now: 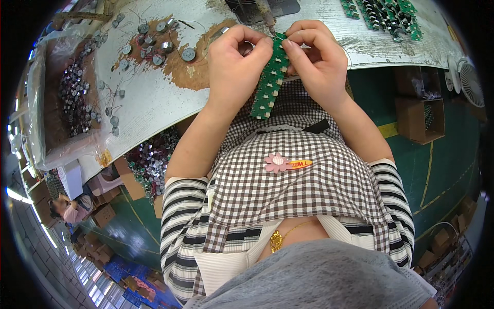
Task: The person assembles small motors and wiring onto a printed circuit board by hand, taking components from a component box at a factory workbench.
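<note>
A long green circuit board strip (270,87) with rows of small pale parts hangs slanted between my hands, its lower end over my lap. My left hand (234,64) is closed in a pinch at the strip's upper left edge; a rounded dark thing shows partly inside its curled fingers, too hidden to name. On the other side, my right hand (321,64) pinches the strip's upper end between thumb and fingers. The tip of a soldering iron (266,15) comes down just above that end, close to both hands' fingertips.
Small round motors (189,54) with thin wires lie on the worn white table (154,98). More motors fill a plastic-lined box (77,98) at left. Green boards (383,18) are stacked far right. Cardboard boxes (421,121) and a small fan (471,85) stand at right. A person (72,208) is lower left.
</note>
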### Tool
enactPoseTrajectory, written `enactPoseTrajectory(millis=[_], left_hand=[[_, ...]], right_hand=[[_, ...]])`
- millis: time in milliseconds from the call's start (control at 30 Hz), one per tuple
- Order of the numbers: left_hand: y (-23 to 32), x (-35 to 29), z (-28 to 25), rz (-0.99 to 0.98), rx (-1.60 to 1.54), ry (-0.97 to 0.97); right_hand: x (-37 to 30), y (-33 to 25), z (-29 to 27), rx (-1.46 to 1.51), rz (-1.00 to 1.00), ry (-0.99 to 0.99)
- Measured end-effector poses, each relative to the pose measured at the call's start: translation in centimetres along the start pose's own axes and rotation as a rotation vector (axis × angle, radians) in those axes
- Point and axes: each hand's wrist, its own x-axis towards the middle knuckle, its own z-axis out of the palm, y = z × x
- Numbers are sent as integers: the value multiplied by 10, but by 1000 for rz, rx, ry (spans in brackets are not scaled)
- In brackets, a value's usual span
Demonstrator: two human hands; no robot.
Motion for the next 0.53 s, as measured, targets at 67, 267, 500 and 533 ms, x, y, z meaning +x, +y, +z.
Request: enactPoseTrajectory(millis=[67,267,500,533], left_hand=[[5,1,-1,-35,-1,-22],[10,-5,-1,-68,23,-46],[10,-4,-7,-84,90,-115],[10,-4,-7,-84,92,-113]], right_hand=[[4,-6,2,3,12,8],[0,-6,0,-54,-6,20],[-6,-2,3,16,25,51],[-7,1,3,15,28,57]])
